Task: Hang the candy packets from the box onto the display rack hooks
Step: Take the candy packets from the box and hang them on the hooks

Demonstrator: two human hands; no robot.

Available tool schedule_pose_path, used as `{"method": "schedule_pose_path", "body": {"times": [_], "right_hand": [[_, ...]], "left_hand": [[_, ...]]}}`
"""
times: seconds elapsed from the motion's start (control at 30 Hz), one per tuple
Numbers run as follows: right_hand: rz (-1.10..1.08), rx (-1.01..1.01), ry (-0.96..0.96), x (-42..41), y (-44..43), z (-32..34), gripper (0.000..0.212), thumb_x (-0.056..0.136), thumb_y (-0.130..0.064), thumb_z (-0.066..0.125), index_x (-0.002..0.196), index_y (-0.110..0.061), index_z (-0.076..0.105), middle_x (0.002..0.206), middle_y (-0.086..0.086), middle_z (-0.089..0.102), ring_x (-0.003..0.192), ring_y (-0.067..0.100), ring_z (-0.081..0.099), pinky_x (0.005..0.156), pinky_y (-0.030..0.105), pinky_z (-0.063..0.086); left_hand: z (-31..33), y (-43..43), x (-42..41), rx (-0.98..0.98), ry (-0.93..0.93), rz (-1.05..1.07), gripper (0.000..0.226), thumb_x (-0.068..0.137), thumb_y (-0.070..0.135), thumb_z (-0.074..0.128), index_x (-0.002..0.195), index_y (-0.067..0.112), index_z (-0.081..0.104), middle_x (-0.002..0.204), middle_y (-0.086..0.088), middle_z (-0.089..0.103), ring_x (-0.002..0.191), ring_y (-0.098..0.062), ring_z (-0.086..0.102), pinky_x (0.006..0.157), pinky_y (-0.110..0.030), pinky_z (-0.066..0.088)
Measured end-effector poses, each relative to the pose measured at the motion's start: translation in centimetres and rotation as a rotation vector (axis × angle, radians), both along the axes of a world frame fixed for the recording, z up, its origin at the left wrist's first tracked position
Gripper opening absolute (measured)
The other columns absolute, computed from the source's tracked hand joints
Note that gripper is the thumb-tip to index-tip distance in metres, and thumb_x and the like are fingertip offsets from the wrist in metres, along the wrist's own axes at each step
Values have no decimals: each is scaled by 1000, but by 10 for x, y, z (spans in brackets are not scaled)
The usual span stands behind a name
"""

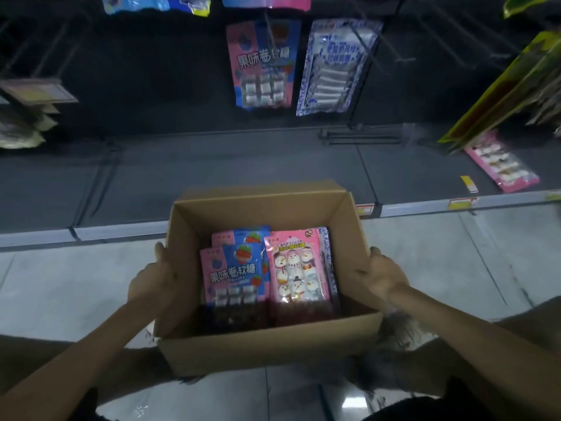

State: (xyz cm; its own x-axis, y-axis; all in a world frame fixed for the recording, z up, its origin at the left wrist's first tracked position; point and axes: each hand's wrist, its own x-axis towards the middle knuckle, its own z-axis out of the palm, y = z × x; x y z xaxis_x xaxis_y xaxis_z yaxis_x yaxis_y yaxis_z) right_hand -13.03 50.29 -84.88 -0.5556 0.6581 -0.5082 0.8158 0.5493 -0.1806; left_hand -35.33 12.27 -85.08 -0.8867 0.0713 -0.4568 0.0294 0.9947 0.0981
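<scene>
Although much of it lies in shadow, the dark grey metal display rack [145,74] fills our view beyond the open brown corrugated cardboard box [267,350]. Its flat base shelf reaches the box's far rim. Pale glossy floor tiles [60,284] spread below and to both sides of the box.

We hold the box up by its side walls. Our left hand [150,279] clasps the left wall with the thumb raised at the rim, and our right hand [383,276] clasps the right wall the same way.

Inside the box, the candy packets lie flat in two stacks. On the left is a glossy pink-and-blue plastic packet [232,268] printed with strawberries and the words 果味卷软糖, with a clear window showing wrapped rolls. On the right is a pink packet with snowman marshmallows [296,276]; its yellow title is too blurred for us to read.

Above the box's far side, a matching pink-and-blue hanging packet [261,63] carries the same 果味卷软糖. Beside it hangs a blue-and-white patterned packet [334,66] whose writing we cannot make out. Far right of the box, a long pink packet [501,165] lies on the shelf.

Thin black wire hooks [361,137] jut out just beyond the box's right corner, and small yellow price labels [469,183] sit near the shelf edge.
</scene>
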Motion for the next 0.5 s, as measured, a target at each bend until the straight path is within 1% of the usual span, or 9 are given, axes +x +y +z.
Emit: {"method": "schedule_pose_path", "body": {"times": [0.07, 0.13, 0.2, 0.33, 0.43, 0.5], "right_hand": [[-18, 2, 23, -3, 2, -3, 39, 93, -31, 71, 124, -11, 58, 120, 14, 71, 106, 37, 70, 80, 37, 55], [-70, -18, 71, -7, 2, -1, 30, 92, -21, 67, 120, -11, 69, 116, 15, 75, 103, 38, 71, 78, 35, 55], [-170, -36, 102, -6, 6, 1, 28, 95, -17, 63, 118, -9, 75, 112, 17, 76, 102, 39, 72, 79, 36, 55], [-324, -6, 127, 18, 27, 4, 30, 100, -19, 56, 120, -6, 75, 113, 21, 74, 97, 40, 70, 82, 40, 56], [-442, 33, 146, 43, 49, 4, 34, 102, -23, 53, 125, -8, 74, 117, 22, 73, 107, 44, 70, 92, 46, 58], [-488, 71, 153, 54, 60, 7, 35, 102, -23, 54, 128, -10, 73, 119, 23, 72, 110, 45, 69, 95, 48, 58]], "left_hand": [[-2, 7, -3, 65, 15, 29, 46, 107, 22, 50, 145, 0, 36, 129, -26, 62, 117, -47, 62, 99, -54, 49], [1, 14, -4, 99, 20, 76, 45, 104, 21, 56, 140, -3, 43, 131, -28, 60, 120, -50, 60, 102, -54, 48], [6, 21, -3, 123, 18, 110, 45, 103, 23, 58, 139, -2, 47, 131, -26, 61, 122, -49, 59, 102, -53, 48], [14, 46, 7, 199, -8, 95, 42, 105, 26, 57, 139, 2, 53, 134, -25, 61, 123, -48, 60, 103, -52, 47], [15, 68, 20, 278, -4, 8, 39, 106, 25, 56, 138, 2, 55, 134, -25, 62, 123, -48, 60, 103, -52, 47], [16, 89, 24, 272, -30, -36, 39, 108, 23, 53, 140, 2, 53, 136, -24, 61, 126, -46, 58, 104, -51, 45]]}}
